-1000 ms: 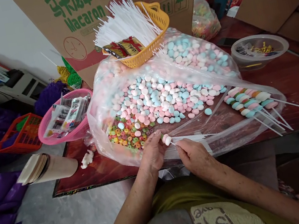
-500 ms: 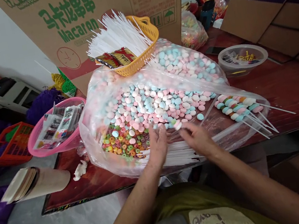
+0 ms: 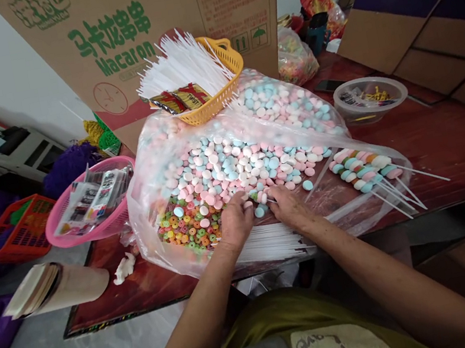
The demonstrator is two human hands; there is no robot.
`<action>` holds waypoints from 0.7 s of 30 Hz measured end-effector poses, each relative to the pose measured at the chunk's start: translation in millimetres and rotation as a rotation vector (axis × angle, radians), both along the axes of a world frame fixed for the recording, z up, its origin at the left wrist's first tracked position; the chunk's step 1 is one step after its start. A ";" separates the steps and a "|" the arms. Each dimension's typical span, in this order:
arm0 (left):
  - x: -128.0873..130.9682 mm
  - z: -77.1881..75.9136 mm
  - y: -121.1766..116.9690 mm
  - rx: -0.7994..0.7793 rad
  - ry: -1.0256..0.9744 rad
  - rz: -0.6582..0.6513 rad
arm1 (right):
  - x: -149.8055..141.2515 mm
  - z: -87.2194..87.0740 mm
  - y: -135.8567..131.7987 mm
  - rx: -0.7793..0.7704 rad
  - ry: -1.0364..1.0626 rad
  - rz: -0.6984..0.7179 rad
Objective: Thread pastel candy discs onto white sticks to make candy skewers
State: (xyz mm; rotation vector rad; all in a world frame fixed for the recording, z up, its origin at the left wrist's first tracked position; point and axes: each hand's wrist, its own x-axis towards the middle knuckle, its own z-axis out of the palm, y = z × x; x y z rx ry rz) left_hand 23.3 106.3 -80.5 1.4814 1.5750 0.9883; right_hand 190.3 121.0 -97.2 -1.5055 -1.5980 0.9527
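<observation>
My left hand (image 3: pixel 236 220) is at the front edge of a pile of pink, white and blue marshmallows (image 3: pixel 231 165), its fingers curled in. Just to its right, my right hand (image 3: pixel 291 205) is closed too, thumb against fingers. What either hand pinches is too small and hidden to name. A loose blue marshmallow (image 3: pixel 259 212) lies between them. Ring-shaped fruit gummies (image 3: pixel 186 230) spread to the left of my left hand. Below both hands lies a bundle of white sticks (image 3: pixel 271 241). Several filled marshmallow skewers (image 3: pixel 364 167) rest at the right.
A yellow basket (image 3: pixel 220 101) of white sticks stands on the clear plastic bag (image 3: pixel 149 236). On the left are a pink basket (image 3: pixel 95 229) of packets and a cardboard tube (image 3: pixel 76 282). A round plastic tub (image 3: pixel 370 99) sits right. A large carton (image 3: pixel 175 4) stands behind.
My hands have come down onto the pile's front edge, with fingers now curled in. A small pink and green piece that was at my right fingertips is no longer clearly visible.
</observation>
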 end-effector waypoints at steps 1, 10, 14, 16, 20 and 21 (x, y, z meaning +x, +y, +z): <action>-1.7 2.6 -1.5 -0.032 -0.132 0.049 | 1.3 2.7 -0.9 -0.022 0.069 -0.014; 21.1 22.4 -34.8 -0.063 -0.764 0.182 | -33.1 43.2 -35.8 -0.292 0.712 0.016; 20.3 24.0 -43.7 -0.052 -0.785 0.138 | -40.6 48.4 -41.3 -0.301 0.885 -0.033; 17.4 22.8 -46.2 -0.042 -0.755 0.126 | -42.9 48.9 -42.2 -0.289 0.942 -0.063; 12.7 17.6 -46.7 0.014 -0.649 0.205 | -52.6 48.3 -47.8 -0.273 1.006 -0.119; 11.7 16.8 -46.3 0.015 -0.635 0.224 | -55.2 48.0 -49.6 -0.270 1.013 -0.130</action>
